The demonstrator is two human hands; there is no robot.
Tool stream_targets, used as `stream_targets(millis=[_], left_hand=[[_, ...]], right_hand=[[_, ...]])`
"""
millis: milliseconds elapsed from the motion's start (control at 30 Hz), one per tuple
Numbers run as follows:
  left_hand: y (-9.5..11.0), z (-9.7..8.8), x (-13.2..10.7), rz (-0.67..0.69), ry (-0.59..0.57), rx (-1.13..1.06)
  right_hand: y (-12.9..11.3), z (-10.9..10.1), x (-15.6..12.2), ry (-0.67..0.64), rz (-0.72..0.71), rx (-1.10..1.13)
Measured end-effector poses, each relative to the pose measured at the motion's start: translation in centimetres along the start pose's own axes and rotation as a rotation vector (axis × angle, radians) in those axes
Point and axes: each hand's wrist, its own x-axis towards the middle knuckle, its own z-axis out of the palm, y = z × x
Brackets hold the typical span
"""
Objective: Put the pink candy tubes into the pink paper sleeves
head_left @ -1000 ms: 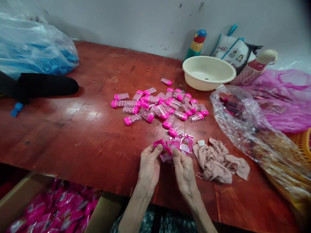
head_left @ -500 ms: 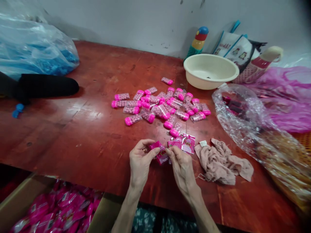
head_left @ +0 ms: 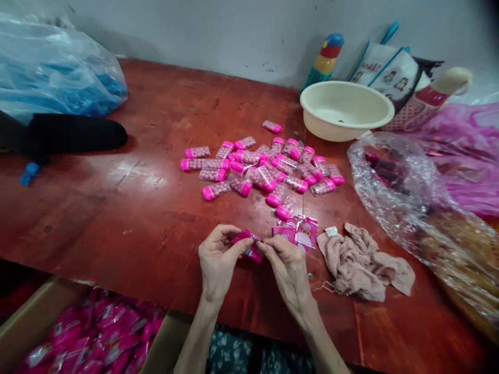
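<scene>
Between my two hands is a small pink printed wrapper sleeve (head_left: 254, 253), above the near part of the table. My left hand (head_left: 220, 257) grips its left side between thumb and fingers. My right hand (head_left: 287, 265) pinches its right edge with thumb and fingertip. Whether anything is inside the sleeve is hidden. Just beyond my right hand lie several flat pink wrappers (head_left: 306, 230). Farther back is a loose pile of clear candy containers (head_left: 266, 176) with pink caps and small pink balls inside.
A cardboard box (head_left: 29, 306) of pink packets sits below the table's front left edge. To the right lie a crumpled cloth (head_left: 358, 265) and a clear plastic bag (head_left: 384, 192). A cream basin (head_left: 346, 130) stands at the back right; a bag of blue items (head_left: 62, 78) is at left.
My hands have shifted slightly left with the wrapper. My right fingertips now pinch its edge close to my left thumb. The whole view has shifted a little.
</scene>
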Motion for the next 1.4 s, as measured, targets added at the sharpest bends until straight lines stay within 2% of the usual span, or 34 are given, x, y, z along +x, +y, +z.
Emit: stream_targets(millis=[167, 233, 300, 433, 533, 633, 800, 933, 1133, 1300, 1333, 1400], left_hand=[[0.0, -1.0, 0.4, 0.131, -0.127, 0.114], [-0.1, -1.1, 0.6, 0.109, -0.173, 0.033], [-0.2, -1.2, 0.7, 0.075, -0.176, -0.107], [0.1, -1.4, 0.9, 0.031, -0.133, -0.295], [0.4, -1.7, 1.2, -0.089, -0.084, -0.475], [0.3, -2.2, 1.7, -0.176, 0.02, -0.62], [0.0, -2.9, 2.0, -0.197, 0.122, -0.683], [-0.1, -2.8, 1.8, -0.214, 0.165, -0.717], [-0.3, -2.4, 2.0, -0.223, 0.176, -0.727], [-0.6, -2.3, 2.2, -0.216, 0.152, -0.69], [-0.6, -2.3, 2.2, -0.212, 0.149, -0.681], [-0.7, -2.1, 2.1, -0.2, 0.148, -0.663]], right_hand=[[0.0, -0.3, -0.2, -0.041, -0.114, -0.129], [0.2, -0.8, 0.2, -0.055, -0.147, -0.165], [0.6, -1.6, 1.1, -0.014, -0.161, -0.214], [2.4, -3.6, 4.3, 0.128, -0.172, -0.377], [4.0, -4.5, 6.1, 0.06, -0.23, -0.474], [5.1, -4.9, 6.6, -0.007, -0.266, -0.537], [5.6, -5.3, 6.9, -0.035, -0.276, -0.641], [5.6, -5.7, 7.8, -0.01, -0.264, -0.668], [5.4, -5.4, 7.2, 0.022, -0.226, -0.591], [2.5, -3.9, 4.9, 0.109, -0.126, -0.45], [1.6, -3.5, 4.3, 0.098, -0.089, -0.37], [-0.2, -2.6, 3.1, 0.025, 0.084, 0.059]])
